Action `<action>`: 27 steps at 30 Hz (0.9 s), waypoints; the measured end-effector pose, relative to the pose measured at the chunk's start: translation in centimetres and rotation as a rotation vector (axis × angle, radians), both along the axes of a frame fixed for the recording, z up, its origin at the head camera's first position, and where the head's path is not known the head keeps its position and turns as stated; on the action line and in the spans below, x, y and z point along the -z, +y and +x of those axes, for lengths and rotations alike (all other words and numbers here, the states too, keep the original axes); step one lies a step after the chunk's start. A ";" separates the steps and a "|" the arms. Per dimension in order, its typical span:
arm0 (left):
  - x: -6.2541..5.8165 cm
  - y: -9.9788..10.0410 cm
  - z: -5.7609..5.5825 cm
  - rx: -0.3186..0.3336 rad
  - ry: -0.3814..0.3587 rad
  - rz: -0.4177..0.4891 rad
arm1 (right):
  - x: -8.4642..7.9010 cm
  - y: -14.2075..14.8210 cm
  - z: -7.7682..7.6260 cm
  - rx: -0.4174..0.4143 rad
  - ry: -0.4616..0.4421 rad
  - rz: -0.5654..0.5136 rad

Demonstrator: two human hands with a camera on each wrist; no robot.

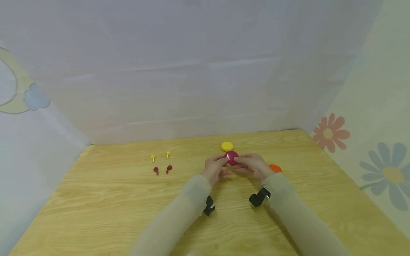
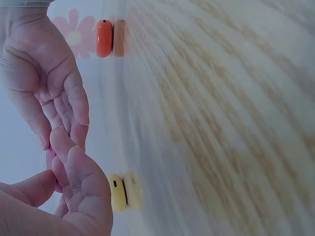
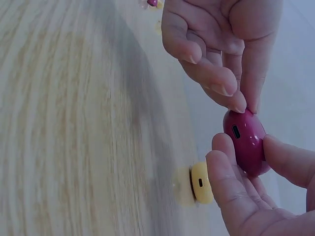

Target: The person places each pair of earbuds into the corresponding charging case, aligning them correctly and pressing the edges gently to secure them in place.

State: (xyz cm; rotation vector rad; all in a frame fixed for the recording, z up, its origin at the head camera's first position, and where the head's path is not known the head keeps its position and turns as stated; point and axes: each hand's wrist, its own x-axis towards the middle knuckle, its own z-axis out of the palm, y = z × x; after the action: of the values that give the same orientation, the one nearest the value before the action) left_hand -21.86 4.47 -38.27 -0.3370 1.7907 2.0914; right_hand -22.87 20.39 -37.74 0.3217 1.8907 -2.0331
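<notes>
Both hands hold a glossy magenta earbud case (image 1: pixel 231 158) above the table, toward its far side. My left hand (image 1: pixel 216 169) pinches one edge of it between thumb and fingertips. On the opposite edge, the thumb and fingers of my right hand (image 1: pixel 253 165) grip it. The lid looks closed, and a charging port shows on the case (image 3: pixel 246 142) in the right wrist view. Fingers hide most of the case (image 2: pixel 50 160) in the left wrist view. Just beyond the hands lies a yellow case (image 1: pixel 227 146). An orange case (image 1: pixel 275 168) sits beside the right wrist, partly covered by the sleeve.
To the left on the wooden table (image 1: pixel 105 199) lie two magenta earbuds, one (image 1: pixel 156 170) beside the other (image 1: pixel 169 169). Behind them are two yellow earbuds, a left one (image 1: pixel 153 158) and a right one (image 1: pixel 168 154). A pale backdrop (image 1: pixel 205 106) rises at the table's far edge.
</notes>
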 end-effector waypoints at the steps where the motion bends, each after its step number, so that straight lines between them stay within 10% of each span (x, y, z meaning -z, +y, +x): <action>1: -0.1 -0.1 0.0 0.000 0.003 0.005 | -0.1 0.0 0.0 -0.005 0.003 -0.003; 27: -1.4 -3.1 1.1 0.050 0.131 -0.025 | -2.1 -2.1 1.2 -0.039 0.141 -0.009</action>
State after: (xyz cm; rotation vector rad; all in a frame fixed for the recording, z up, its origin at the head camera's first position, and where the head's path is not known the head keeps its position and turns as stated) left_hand -20.74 1.33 -36.85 -0.1634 1.8797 2.1015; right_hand -21.65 18.34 -35.64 0.1409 1.9529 -2.0870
